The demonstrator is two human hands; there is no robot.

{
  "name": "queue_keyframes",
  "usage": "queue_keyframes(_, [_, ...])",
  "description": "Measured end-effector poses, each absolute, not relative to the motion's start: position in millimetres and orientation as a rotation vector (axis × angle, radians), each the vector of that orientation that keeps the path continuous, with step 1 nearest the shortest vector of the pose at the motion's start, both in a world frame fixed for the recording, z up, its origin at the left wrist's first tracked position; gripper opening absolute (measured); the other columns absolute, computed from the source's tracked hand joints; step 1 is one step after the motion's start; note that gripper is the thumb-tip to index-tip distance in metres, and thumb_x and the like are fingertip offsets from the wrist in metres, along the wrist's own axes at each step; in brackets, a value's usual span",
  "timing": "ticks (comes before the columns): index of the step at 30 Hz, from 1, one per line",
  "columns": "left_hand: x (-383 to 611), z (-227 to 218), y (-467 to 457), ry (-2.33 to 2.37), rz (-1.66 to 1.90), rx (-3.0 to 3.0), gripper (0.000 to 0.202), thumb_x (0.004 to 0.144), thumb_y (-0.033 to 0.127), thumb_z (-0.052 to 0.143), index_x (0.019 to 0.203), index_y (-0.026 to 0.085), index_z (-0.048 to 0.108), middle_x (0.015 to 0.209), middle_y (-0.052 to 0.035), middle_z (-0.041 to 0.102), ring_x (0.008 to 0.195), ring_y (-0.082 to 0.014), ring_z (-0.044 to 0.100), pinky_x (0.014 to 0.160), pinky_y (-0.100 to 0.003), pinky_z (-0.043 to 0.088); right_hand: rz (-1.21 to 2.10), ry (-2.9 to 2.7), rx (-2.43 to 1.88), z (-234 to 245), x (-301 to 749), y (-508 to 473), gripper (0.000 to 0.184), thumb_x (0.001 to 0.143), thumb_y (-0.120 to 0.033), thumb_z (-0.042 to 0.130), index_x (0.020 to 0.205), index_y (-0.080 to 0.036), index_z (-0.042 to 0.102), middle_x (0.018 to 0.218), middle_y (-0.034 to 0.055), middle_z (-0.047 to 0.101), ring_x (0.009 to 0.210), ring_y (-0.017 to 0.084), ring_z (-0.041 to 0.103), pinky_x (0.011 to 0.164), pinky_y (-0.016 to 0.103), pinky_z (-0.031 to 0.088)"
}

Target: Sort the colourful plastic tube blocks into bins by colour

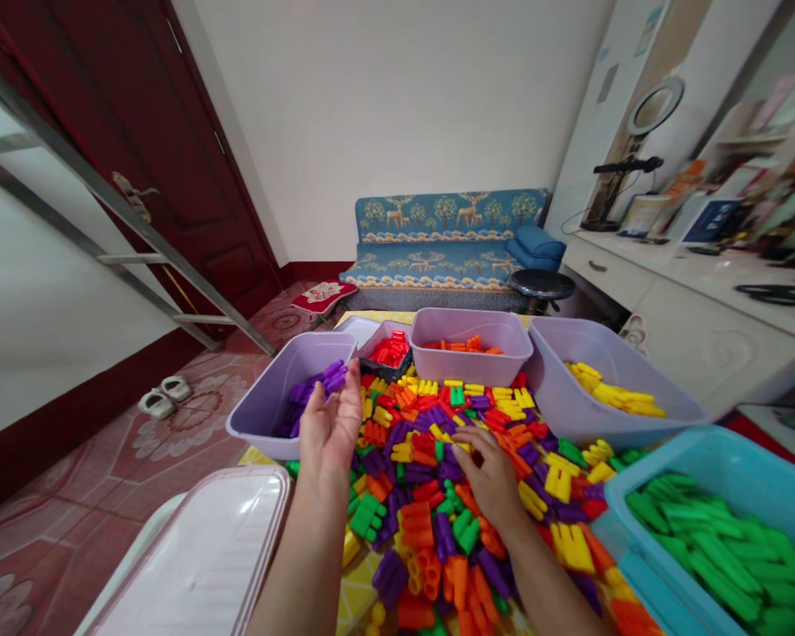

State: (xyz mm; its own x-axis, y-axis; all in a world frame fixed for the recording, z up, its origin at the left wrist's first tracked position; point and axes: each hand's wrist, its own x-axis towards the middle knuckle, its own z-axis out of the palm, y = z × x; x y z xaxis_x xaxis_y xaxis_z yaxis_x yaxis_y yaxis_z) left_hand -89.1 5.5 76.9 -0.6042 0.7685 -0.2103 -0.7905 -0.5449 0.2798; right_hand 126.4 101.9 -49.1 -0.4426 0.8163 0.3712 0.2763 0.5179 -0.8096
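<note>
My left hand (335,420) is turned palm up at the right side of a lilac bin (261,402) with purple pieces inside. Purple plastic building blocks (335,375) show between its thumb and fingers; the fingers partly cover them. My right hand (490,473) reaches palm down over a mixed heap of building blocks (417,521). Its fingers are bent and a little apart, close to a yellow block (465,447) in the heap. What lies under that palm is hidden.
Around the heap stand a small bin of red blocks (390,349), a lilac bin (470,364) with orange, another lilac bin (609,424) with yellow, and a turquoise bin (662,539) with green. A white lid (205,548) lies at left. Behind are a sofa (437,256) and stool (541,283).
</note>
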Motion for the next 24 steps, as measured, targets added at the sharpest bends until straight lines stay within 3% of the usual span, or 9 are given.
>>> queue_keyframes(3, [-88, 78, -1, 0.375, 2.222, -0.007, 0.050, 0.099, 0.029, 0.027, 0.137, -0.003, 0.032, 0.122, -0.0251, 0.058, 0.109, -0.0224, 0.063, 0.076, -0.029, 0.060, 0.872, -1.962, -0.889, -49, 126, 102, 0.022, 0.086, -0.037, 0.055, 0.093, -0.022, 0.069, 0.107, 0.0088, 0.065, 0.106, 0.024, 0.058, 0.098, 0.042, 0.043])
queue_keyframes(6, [-82, 60, 4, 0.591, 2.187, 0.169, 0.050, 0.097, 0.034, 0.031, 0.135, 0.003, 0.038, 0.128, -0.0223, 0.057, 0.117, -0.0234, 0.059, 0.089, -0.034, 0.055, 0.879, -1.957, -0.893, -49, 126, 102, 0.022, 0.086, -0.037, 0.055, 0.092, -0.022, 0.069, 0.107, 0.0089, 0.065, 0.106, 0.024, 0.058, 0.097, 0.042, 0.044])
queue_keyframes(9, [-79, 28, 22, 1.148, 2.035, 0.504, 0.046, 0.091, 0.040, 0.045, 0.129, 0.015, 0.050, 0.125, -0.0164, 0.061, 0.118, -0.0255, 0.058, 0.100, -0.045, 0.046, 0.880, -1.962, -0.899, -49, 126, 102, 0.022, 0.086, -0.038, 0.055, 0.092, -0.022, 0.069, 0.107, 0.0087, 0.065, 0.107, 0.023, 0.057, 0.098, 0.042, 0.043])
queue_keyframes(12, [-78, -5, 45, 1.842, 1.769, 1.081, 0.037, 0.080, 0.030, 0.061, 0.113, 0.014, 0.064, 0.122, -0.0142, 0.063, 0.122, -0.0282, 0.052, 0.109, -0.049, 0.033, 0.870, -1.965, -0.897, -49, 126, 102, 0.022, 0.086, -0.037, 0.055, 0.092, -0.022, 0.069, 0.107, 0.0083, 0.065, 0.107, 0.023, 0.058, 0.099, 0.042, 0.042])
queue_keyframes(16, [-72, -26, 70, 2.227, 1.230, 1.608, 0.051, 0.075, 0.012, 0.059, 0.126, 0.020, 0.058, 0.134, -0.0119, 0.054, 0.126, -0.0276, 0.047, 0.108, -0.049, 0.033, 0.857, -1.956, -0.889, -49, 126, 102, 0.021, 0.086, -0.037, 0.056, 0.093, -0.023, 0.069, 0.106, 0.0083, 0.066, 0.105, 0.024, 0.058, 0.096, 0.042, 0.045])
queue_keyframes(19, [-67, -24, 75, 2.369, 0.895, 1.708, 0.054, 0.072, 0.010, 0.060, 0.124, 0.025, 0.060, 0.134, -0.0116, 0.054, 0.124, -0.0314, 0.046, 0.105, -0.053, 0.033, 0.854, -1.954, -0.883, -48, 127, 103, 0.022, 0.086, -0.038, 0.055, 0.091, -0.022, 0.069, 0.107, 0.0090, 0.066, 0.104, 0.025, 0.059, 0.095, 0.043, 0.046])
queue_keyframes(24, [-59, -20, 70, 2.192, 0.960, 1.756, 0.044, 0.073, 0.010, 0.061, 0.115, 0.025, 0.067, 0.112, -0.0093, 0.065, 0.103, -0.0254, 0.058, 0.095, -0.041, 0.044, 0.853, -1.961, -0.885, -47, 127, 103, 0.022, 0.086, -0.037, 0.053, 0.091, -0.022, 0.069, 0.105, 0.0087, 0.067, 0.104, 0.024, 0.059, 0.095, 0.043, 0.046])
